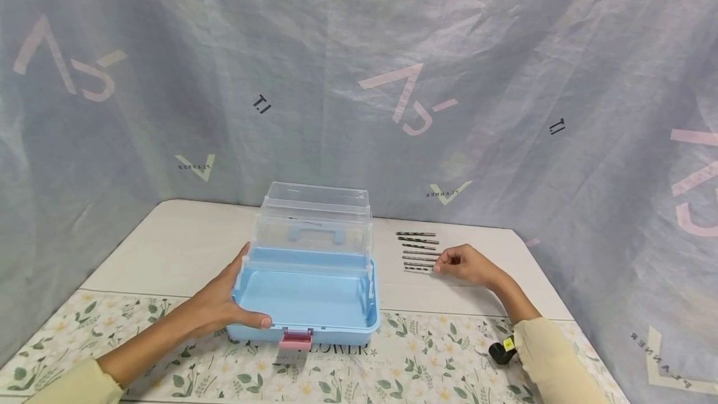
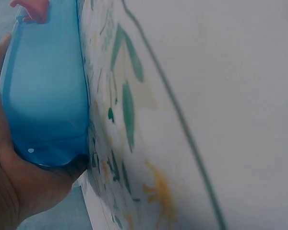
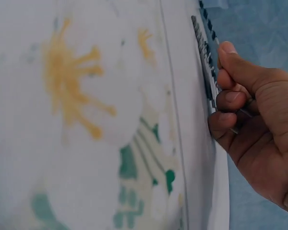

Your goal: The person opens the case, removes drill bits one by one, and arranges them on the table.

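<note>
A light blue plastic storage box (image 1: pixel 353 335) with a raised clear lid (image 1: pixel 314 211) and a pink latch (image 1: pixel 296 338) stands on the table. My left hand (image 1: pixel 221 304) grips its left end, thumb over the front edge; in the left wrist view the hand (image 2: pixel 29 177) wraps round the box's corner. To the right of the box, several metal drill bits (image 1: pixel 417 241) lie in a row. My right hand (image 1: pixel 468 265) is at the near end of that row. Thumb and forefinger pinch one drill bit (image 3: pixel 209 22) by its shank, and the other fingers are curled.
The white table (image 1: pixel 185 235) has a floral mat (image 1: pixel 426 354) along its front. Next to the right sleeve is a small black object with a yellow label (image 1: pixel 501 352). A grey printed curtain (image 1: pixel 314 80) hangs right behind the table and along its sides.
</note>
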Demonstrator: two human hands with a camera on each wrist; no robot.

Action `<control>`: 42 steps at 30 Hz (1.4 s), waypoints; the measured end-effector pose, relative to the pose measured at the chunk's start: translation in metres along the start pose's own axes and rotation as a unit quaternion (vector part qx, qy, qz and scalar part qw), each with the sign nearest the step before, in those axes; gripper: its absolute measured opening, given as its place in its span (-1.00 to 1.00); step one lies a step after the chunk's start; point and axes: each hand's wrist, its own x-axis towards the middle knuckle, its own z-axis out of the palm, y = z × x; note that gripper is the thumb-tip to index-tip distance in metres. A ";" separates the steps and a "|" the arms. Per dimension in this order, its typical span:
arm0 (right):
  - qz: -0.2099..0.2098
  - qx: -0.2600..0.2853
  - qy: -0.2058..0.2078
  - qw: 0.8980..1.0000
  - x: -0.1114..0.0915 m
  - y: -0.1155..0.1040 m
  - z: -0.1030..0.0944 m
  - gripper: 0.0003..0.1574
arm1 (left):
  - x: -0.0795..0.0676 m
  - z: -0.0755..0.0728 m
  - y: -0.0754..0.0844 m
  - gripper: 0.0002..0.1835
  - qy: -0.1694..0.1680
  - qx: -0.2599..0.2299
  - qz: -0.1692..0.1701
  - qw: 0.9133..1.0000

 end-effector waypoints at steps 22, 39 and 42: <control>0.011 -0.036 0.016 0.999 0.007 0.009 0.005 -0.87 | 0.000 0.000 0.002 0.84 -0.002 0.007 -0.011 1.000; 0.030 -0.019 0.017 0.999 0.006 0.005 0.004 -0.84 | 0.000 0.000 0.000 0.84 -0.004 0.007 -0.011 1.000; 0.033 -0.020 0.019 0.999 0.005 0.005 0.004 -0.84 | 0.001 0.000 0.000 0.84 -0.004 0.008 -0.010 1.000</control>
